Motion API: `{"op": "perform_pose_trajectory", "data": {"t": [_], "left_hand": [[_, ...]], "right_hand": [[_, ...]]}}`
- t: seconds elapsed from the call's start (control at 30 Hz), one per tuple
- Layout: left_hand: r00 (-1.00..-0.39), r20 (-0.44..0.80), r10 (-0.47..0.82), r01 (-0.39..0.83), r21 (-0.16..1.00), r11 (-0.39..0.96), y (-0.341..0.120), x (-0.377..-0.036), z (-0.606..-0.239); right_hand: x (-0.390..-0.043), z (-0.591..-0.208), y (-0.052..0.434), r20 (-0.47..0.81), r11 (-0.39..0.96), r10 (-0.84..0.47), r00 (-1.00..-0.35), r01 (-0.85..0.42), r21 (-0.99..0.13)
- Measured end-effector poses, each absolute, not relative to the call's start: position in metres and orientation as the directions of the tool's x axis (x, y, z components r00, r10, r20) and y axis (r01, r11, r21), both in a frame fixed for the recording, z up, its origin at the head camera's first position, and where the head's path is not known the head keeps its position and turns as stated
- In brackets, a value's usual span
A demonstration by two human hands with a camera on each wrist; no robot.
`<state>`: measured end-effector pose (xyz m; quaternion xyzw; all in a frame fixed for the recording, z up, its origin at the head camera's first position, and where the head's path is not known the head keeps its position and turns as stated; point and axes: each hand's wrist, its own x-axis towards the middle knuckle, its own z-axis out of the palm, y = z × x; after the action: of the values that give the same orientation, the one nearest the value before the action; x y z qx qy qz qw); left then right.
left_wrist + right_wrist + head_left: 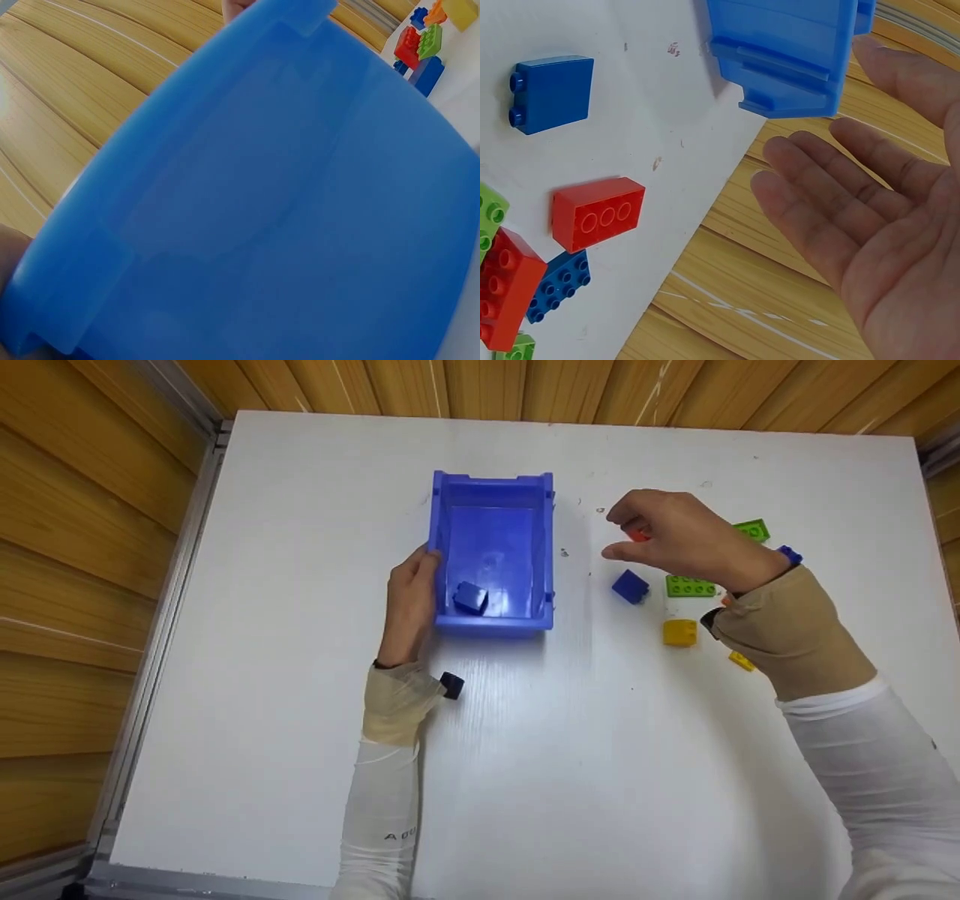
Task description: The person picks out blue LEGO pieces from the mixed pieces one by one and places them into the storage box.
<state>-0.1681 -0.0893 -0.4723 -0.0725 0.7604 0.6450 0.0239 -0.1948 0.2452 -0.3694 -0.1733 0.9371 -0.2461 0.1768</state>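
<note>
Two pale sleeves lay nearest us over a white tabletop, faintly glossy and flecked with small marks. Our left hand gripped the side of a blue bin, which stood on that surface with a dark blue block inside. Our right hand, its fingers loose and holding nothing, hung over a red block, beyond a yellow block. Behind everything we saw wooden planks, with metal framing along the left.
</note>
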Motion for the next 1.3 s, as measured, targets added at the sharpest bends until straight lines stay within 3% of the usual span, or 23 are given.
{"op": "perform_pose_trajectory", "data": {"t": [0.77, 0.87, 1.3], "left_hand": [[-0.989, -0.132, -0.065, -0.14, 0.982, 0.127, -0.095, -0.176, -0.489], [-0.992, -0.113, -0.06, -0.121, 0.981, 0.154, -0.091, -0.17, -0.474], [-0.991, -0.116, -0.067, -0.125, 0.98, 0.156, -0.09, -0.168, -0.473]], "right_hand": [[-0.197, -0.394, 0.252, -0.317, 0.88, -0.325, -0.891, -0.161, -0.448], [-0.197, -0.397, 0.253, -0.335, 0.887, -0.308, -0.891, -0.141, -0.441], [-0.193, -0.408, 0.257, -0.333, 0.888, -0.308, -0.891, -0.144, -0.436]]}}
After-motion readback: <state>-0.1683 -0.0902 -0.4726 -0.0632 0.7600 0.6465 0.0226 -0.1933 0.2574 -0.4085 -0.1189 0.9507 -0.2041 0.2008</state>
